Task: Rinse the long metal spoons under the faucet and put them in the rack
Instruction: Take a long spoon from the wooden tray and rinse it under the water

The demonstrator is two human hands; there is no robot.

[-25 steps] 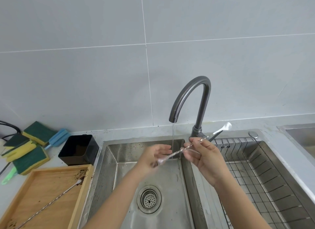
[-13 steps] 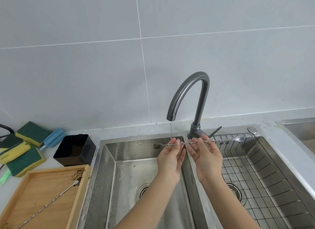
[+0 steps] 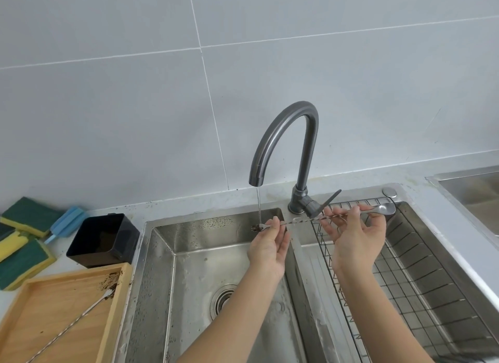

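Note:
I hold a long twisted metal spoon level across the sink divider. My left hand pinches it near its forked, dirty end, which sits under the thin stream from the grey faucet. My right hand pinches the shaft close to the bowl end, above the wire rack in the right basin. A second long spoon lies diagonally in the wooden tray at lower left, with brown grit around its tip.
A black square container stands left of the sink. Green and yellow sponges and a blue brush lie at the far left. Another steel basin is at the right edge.
The spoon went from tilted to level. My left hand slid out to the forked end under the water, and my right hand shifted right toward the bowl over the rack.

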